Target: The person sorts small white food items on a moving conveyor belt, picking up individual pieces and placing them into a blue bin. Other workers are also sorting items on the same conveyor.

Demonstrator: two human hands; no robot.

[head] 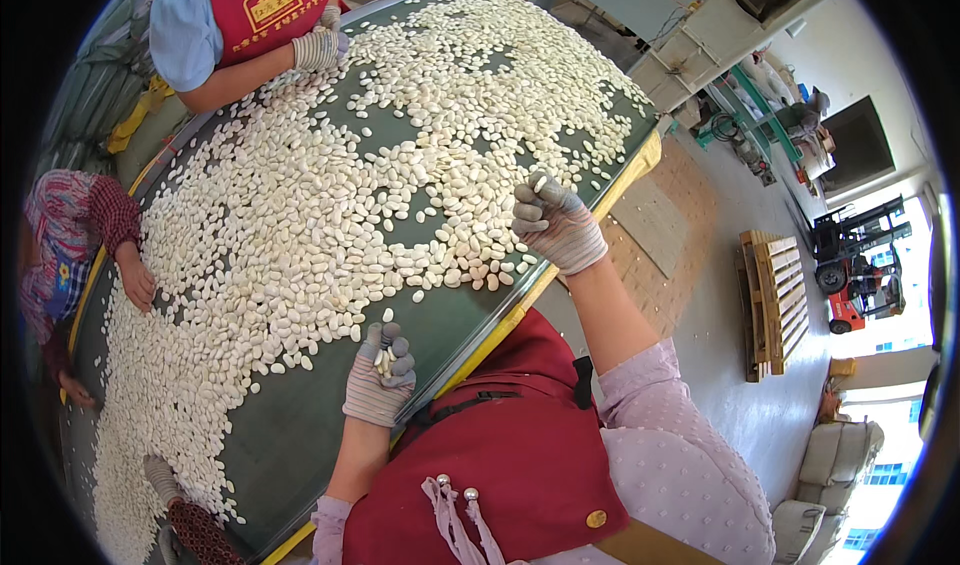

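White beans (300, 242) lie spread in a thick layer over a dark green conveyor belt (300, 422). My left hand (381, 374), in a striped knit glove with grey fingers, is curled palm up near the belt's near edge, with several beans held in its palm and fingers. My right hand (559, 220), gloved the same way, is raised over the beans by the yellow-trimmed edge, with one white bean (538, 182) pinched at the thumb and fingertips. A small group of browner beans (487, 274) lies on the belt between my hands.
Across the belt stands a co-worker in a red apron (262, 10); another co-worker's bare hand (136, 280) rests at the beans on the left. A third person's gloved hand (161, 479) is at the lower left. Wooden pallets (780, 302) and a red forklift (862, 287) stand to the right.
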